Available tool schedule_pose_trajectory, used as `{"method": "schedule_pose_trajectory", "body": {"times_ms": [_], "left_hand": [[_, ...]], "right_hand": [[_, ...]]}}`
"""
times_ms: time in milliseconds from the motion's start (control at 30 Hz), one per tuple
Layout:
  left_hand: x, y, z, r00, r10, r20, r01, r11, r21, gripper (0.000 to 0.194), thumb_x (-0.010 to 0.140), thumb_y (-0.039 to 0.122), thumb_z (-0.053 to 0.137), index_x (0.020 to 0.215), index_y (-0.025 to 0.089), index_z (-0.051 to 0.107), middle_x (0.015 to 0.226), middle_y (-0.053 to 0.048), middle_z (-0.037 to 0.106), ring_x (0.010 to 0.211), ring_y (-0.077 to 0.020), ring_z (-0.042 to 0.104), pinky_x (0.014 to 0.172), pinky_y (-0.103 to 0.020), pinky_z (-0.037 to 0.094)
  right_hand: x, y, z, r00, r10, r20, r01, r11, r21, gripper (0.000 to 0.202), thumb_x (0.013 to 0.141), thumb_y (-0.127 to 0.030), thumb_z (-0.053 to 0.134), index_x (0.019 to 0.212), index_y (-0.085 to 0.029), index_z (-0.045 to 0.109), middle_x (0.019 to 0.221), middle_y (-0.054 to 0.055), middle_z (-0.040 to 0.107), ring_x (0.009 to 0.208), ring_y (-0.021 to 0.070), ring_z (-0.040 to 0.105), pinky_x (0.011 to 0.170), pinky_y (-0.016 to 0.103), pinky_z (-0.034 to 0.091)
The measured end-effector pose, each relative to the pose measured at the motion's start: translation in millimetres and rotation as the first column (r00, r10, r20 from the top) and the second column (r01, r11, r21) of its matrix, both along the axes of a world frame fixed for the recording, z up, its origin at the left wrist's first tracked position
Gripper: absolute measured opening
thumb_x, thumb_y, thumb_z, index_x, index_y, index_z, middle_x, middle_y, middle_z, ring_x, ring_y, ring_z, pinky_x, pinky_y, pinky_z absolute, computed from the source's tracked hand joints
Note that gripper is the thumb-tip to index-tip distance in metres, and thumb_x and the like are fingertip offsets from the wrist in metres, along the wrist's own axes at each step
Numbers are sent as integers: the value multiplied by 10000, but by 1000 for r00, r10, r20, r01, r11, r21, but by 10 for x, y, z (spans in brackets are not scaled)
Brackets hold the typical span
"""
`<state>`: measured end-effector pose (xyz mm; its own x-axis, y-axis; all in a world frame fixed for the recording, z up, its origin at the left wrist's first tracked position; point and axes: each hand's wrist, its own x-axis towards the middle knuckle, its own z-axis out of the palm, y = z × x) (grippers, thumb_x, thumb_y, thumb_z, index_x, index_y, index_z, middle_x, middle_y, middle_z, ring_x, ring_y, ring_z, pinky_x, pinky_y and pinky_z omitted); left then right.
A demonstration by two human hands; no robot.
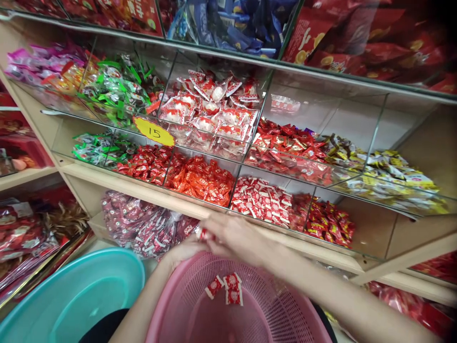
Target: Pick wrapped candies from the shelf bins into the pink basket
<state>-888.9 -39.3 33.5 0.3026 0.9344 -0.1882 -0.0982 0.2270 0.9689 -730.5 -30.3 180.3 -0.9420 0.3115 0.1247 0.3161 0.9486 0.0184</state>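
My left hand (187, 250) is curled at the far rim of a pink basket (160, 297), with red-and-white wrapped candies (203, 233) in its fingers. Close against it, my right hand (232, 236) reaches across those candies from the right. Motion smears its fingers, so their grip is unclear. Down in the basket lie a few more wrapped candies (233, 288) of the same red-and-white look. Just beyond the hands, a shelf compartment holds a pile of matching candies (262, 200).
A turquoise basin (134, 267) stands left of the basket. Clear-fronted shelf bins hold orange-red candies (202, 181), green-wrapped candies (117, 90) and yellow packets (400, 171). A yellow tag (154, 131) reads 15. Bagged candies (143, 221) sit under the wooden shelf edge.
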Motion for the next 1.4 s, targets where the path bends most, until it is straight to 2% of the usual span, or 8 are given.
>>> {"method": "schedule_pose_trajectory", "body": {"times_ms": [233, 333, 433, 567, 767, 900, 1067, 1400], "left_hand": [[7, 23, -32, 991, -46, -128, 44, 999, -23, 319, 614, 343, 664, 865, 147, 679, 763, 5, 653, 681, -136, 542, 643, -234, 375], [21, 8, -7, 995, -41, -96, 37, 999, -40, 332, 594, 357, 680, 846, 141, 680, 732, 8, 645, 649, -125, 533, 613, -223, 367], [21, 7, -10, 995, -35, -97, 31, 998, -45, 302, 596, 349, 680, 813, 138, 679, 723, 8, 642, 642, -122, 530, 606, -222, 363], [13, 31, -45, 996, -9, -93, 7, 1000, -21, 239, 600, 317, 676, 762, 142, 678, 741, 5, 656, 687, -132, 542, 655, -231, 374], [15, 35, -23, 1000, -20, -19, 18, 997, -79, 295, 576, 302, 695, 828, 149, 687, 773, -8, 680, 704, -147, 569, 701, -257, 398], [10, 14, -8, 999, -42, -22, 40, 994, -97, 338, 581, 336, 700, 855, 140, 686, 761, -13, 678, 668, -144, 570, 649, -248, 403], [2, 20, -29, 999, -19, -38, 15, 995, -95, 332, 570, 333, 705, 840, 141, 691, 757, -14, 683, 676, -147, 576, 652, -248, 402], [9, 24, -13, 998, -17, -59, 13, 998, -68, 343, 563, 348, 708, 827, 130, 696, 754, -23, 680, 676, -151, 572, 653, -255, 397]], "right_hand": [[437, 45, -1239, 960, 151, 237, -153, 988, -8, 129, 830, -157, 468, 955, -163, 500, 891, 28, 606, 786, 144, 549, 685, 256, 415], [472, 94, -1500, 962, 152, 226, -154, 988, -10, 147, 831, -178, 494, 979, -168, 497, 893, 21, 610, 801, 146, 542, 711, 258, 410], [474, 68, -1568, 971, 121, 209, -129, 991, 28, 232, 844, -208, 494, 1073, -178, 479, 894, 19, 608, 820, 159, 536, 706, 277, 410], [387, 16, -1260, 984, 121, 130, -129, 990, 55, 351, 860, -344, 487, 1169, -180, 449, 979, 50, 588, 894, 178, 518, 734, 293, 401], [18, 300, -129, 996, -32, -81, 51, 968, 246, 192, 918, -222, 382, 992, -158, 547, 922, 67, 595, 858, 178, 484, 734, 304, 351], [-236, 660, 323, 971, -228, 75, 187, 913, 362, 208, 880, -114, 397, 904, -118, 603, 952, 122, 612, 978, 242, 474, 824, 400, 318], [-509, 899, 389, 805, -394, 444, 322, 918, 231, 228, 794, -64, 474, 950, -107, 635, 1016, 153, 633, 1047, 255, 510, 908, 467, 295], [-655, 977, 381, 774, -393, 496, 368, 917, 152, 209, 737, -192, 593, 933, -144, 650, 1030, 128, 642, 1016, 245, 566, 855, 383, 425]]}}
